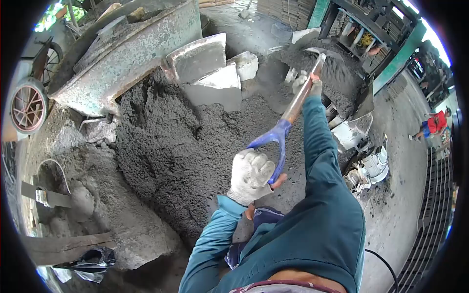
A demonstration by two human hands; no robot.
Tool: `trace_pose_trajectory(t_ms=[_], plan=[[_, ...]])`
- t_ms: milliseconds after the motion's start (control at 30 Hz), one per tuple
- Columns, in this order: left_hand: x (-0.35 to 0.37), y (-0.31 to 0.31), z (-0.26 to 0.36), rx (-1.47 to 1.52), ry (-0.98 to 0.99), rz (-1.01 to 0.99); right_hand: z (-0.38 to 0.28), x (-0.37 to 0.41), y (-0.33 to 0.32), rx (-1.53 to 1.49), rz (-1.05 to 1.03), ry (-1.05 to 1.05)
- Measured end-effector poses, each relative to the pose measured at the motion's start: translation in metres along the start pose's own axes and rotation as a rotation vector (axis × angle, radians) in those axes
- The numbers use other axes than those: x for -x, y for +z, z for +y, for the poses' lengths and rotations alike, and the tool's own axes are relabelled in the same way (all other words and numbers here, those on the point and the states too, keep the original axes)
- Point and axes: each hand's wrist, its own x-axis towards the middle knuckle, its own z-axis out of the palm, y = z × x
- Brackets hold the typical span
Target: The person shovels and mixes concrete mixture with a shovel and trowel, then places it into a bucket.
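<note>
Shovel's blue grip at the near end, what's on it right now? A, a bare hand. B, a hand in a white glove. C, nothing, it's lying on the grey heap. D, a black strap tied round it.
B: the left hand, in a white glove, is closed round the blue grip of the shovel, and the right hand, also gloved, holds it further up.

Shovel held at a slant, grip near, blade far

The shovel has a blue D-shaped grip at its near end and a pale, worn shaft rising toward the far right. The gloved left hand closes on the grip, and the gloved right hand holds the shaft high up. Its blade end meets a dark grey heap.
</note>
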Motion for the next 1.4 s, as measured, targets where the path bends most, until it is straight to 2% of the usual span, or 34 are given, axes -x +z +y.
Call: trace_pose_trajectory(t_ms=[67, 100, 133, 167, 233, 267, 300, 367, 400, 433, 467, 500, 533, 567, 600, 633, 700, 733, 800, 833, 867, 967, 1000, 1033, 1067, 1100, 1133, 1167, 1267, 1300, 1333, 1400], plan=[[0.028, 0.018, 0.008, 0.074, 0.015, 0.219, 0.004, 0.028, 0.007, 0.093, 0.022, 0.122], [0.055, 0.029, 0.012, 0.137, -0.032, 0.288, 0.012, 0.053, 0.012, 0.141, 0.049, 0.195], [0.092, 0.04, 0.015, 0.189, -0.097, 0.362, 0.029, 0.073, 0.016, 0.192, 0.096, 0.18], [0.131, 0.048, 0.022, 0.23, -0.176, 0.44, 0.049, 0.09, 0.013, 0.15, 0.081, 0.219], [0.212, 0.051, 0.055, 0.701, -0.733, 0.511, 0.106, 0.138, -0.004, 0.064, 0.075, 0.34], [0.256, 0.058, 0.065, 0.798, -1.02, 0.627, 0.139, 0.164, -0.008, 0.217, 0.212, 0.406], [0.303, 0.067, 0.071, 0.889, -1.3, 0.754, 0.179, 0.193, -0.022, 0.282, 0.212, 0.528], [0.399, 0.074, 0.086, 1.229, -1.692, 1.166, 0.269, 0.268, -0.09, 0.409, 0.212, 0.767], [0.43, 0.067, 0.108, 1.296, -1.822, 1.319, 0.32, 0.318, -0.135, 0.563, 0.29, 0.886], [0.494, 0.085, 0.131, 1.38, -1.912, 1.534, 0.365, 0.374, -0.163, 0.722, 0.359, 0.992], [0.528, 0.071, 0.17, 1.338, -2.12, 1.48, 0.394, 0.438, -0.16, 0.848, 0.542, 1.054], [0.56, 0.069, 0.217, 1.206, -2.141, 1.609, 0.422, 0.516, -0.215, 0.627, 0.317, 1.355], [0.593, 0.067, 0.263, 1.063, -2.151, 1.725, 0.438, 0.59, -0.228, 0.563, 0.354, 1.558], [0.654, 0.068, 0.342, 0.987, -2.125, 1.549, 0.438, 0.654, -0.232, 0.501, 0.445, 1.737], [0.626, 0.04, 0.37, 0.9, -2.422, 1.669, 0.436, 0.7, -0.242, 0.473, 0.513, 1.832], [0.691, 0.06, 0.452, 0.763, -2.564, 1.693, 0.428, 0.726, -0.254, 0.451, 0.573, 1.901], [0.7, 0.045, 0.521, 0.634, -2.524, 1.996, 0.415, 0.736, -0.289, 0.427, 0.674, 1.975], [0.663, 0.021, 0.529, 0.384, -2.756, 1.943, 0.412, 0.732, -0.308, 0.428, 0.711, 1.992], [0.669, 0.021, 0.523, 0.592, -2.702, 1.868, 0.419, 0.726, -0.341, 0.42, 0.734, 2.024], [0.666, 0.027, 0.51, 0.698, -2.647, 1.747, 0.433, 0.724, -0.35, 0.401, 0.709, 2.037], [0.68, 0.056, 0.474, 0.888, -2.439, 2.299, 0.452, 0.722, -0.355, 0.383, 0.668, 2.047], [0.656, 0.15, 0.299, 0.519, -2.563, 1.91, 0.532, 0.671, -0.374, 0.443, 0.423, 1.987], [0.635, 0.171, 0.247, 0.48, -2.557, 1.928, 0.557, 0.629, -0.381, 0.534, 0.339, 1.941], [0.606, 0.195, 0.191, 0.448, -2.542, 1.951, 0.582, 0.577, -0.378, 0.885, 0.488, 1.879], [0.596, 0.215, 0.191, 0.278, -2.473, 1.916, 0.573, 0.574, -0.384, 0.9, 0.316, 1.723], [0.589, 0.228, 0.188, 0.115, -2.386, 1.876, 0.565, 0.575, -0.387, 0.822, 0.342, 1.687], [0.602, 0.242, 0.204, 0.217, -2.344, 1.958, 0.562, 0.567, -0.363, 0.957, 0.482, 1.626], [0.58, 0.232, 0.203, 0.228, -2.326, 1.942, 0.555, 0.564, -0.341, 1.09, 0.627, 1.568], [0.586, 0.236, 0.224, 0.27, -2.361, 1.936, 0.526, 0.571, -0.345, 0.897, 0.558, 1.56], [0.587, 0.232, 0.236, 0.306, -2.388, 1.911, 0.515, 0.569, -0.329, 0.994, 0.552, 1.501], [0.618, 0.247, 0.256, 0.418, -2.379, 1.884, 0.504, 0.566, -0.32, 0.983, 0.554, 1.457], [0.583, 0.223, 0.239, 0.433, -2.381, 1.91, 0.478, 0.553, -0.306, 0.943, 0.555, 1.375]])
